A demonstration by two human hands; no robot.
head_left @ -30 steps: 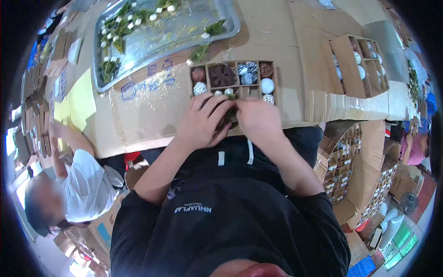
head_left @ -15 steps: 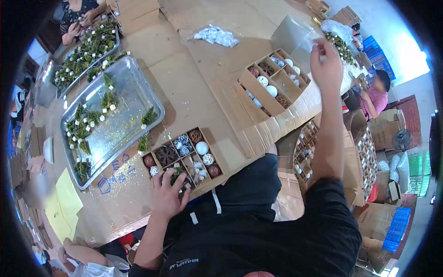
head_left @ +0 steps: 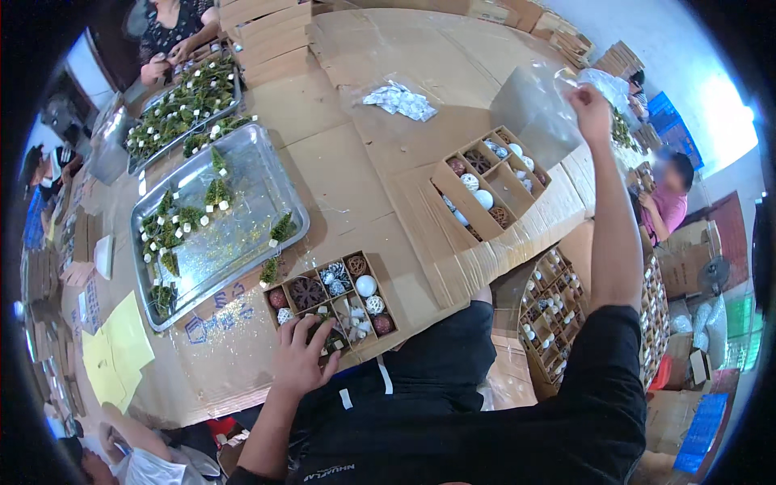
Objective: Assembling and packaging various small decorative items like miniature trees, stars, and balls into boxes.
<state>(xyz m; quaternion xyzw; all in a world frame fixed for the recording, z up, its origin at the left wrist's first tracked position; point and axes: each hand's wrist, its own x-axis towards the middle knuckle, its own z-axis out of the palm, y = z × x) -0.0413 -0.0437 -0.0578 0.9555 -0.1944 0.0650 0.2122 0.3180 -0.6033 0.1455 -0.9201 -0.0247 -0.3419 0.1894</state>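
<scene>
My left hand (head_left: 301,362) rests over the near-left corner of a divided cardboard box (head_left: 373,344) at the table's near edge. Its fingers are apart and bent down into a compartment, partly hiding small green trees there. Other compartments hold a dark brown snowflake-like ornament (head_left: 307,293), a frosted pine cone (head_left: 335,278), a brown woven ball (head_left: 356,264), a white ball (head_left: 366,285) and small white pieces. Stretched out to the far right, my right hand (head_left: 592,113) has its fingers pinched on the edge of a clear plastic bag (head_left: 525,103).
A metal tray (head_left: 267,186) with small green trees lies at left, a fuller tray (head_left: 190,101) beyond it. A second divided box (head_left: 495,194) stands below the plastic bag. A small bag of white pieces (head_left: 401,101) lies farther back. Filled boxes (head_left: 554,311) sit beside me at right. Other people work around.
My right hand has closed at the clear plastic bag, its fingers now pinched. My left hand stays over the near box. The whole view has shifted slightly.
</scene>
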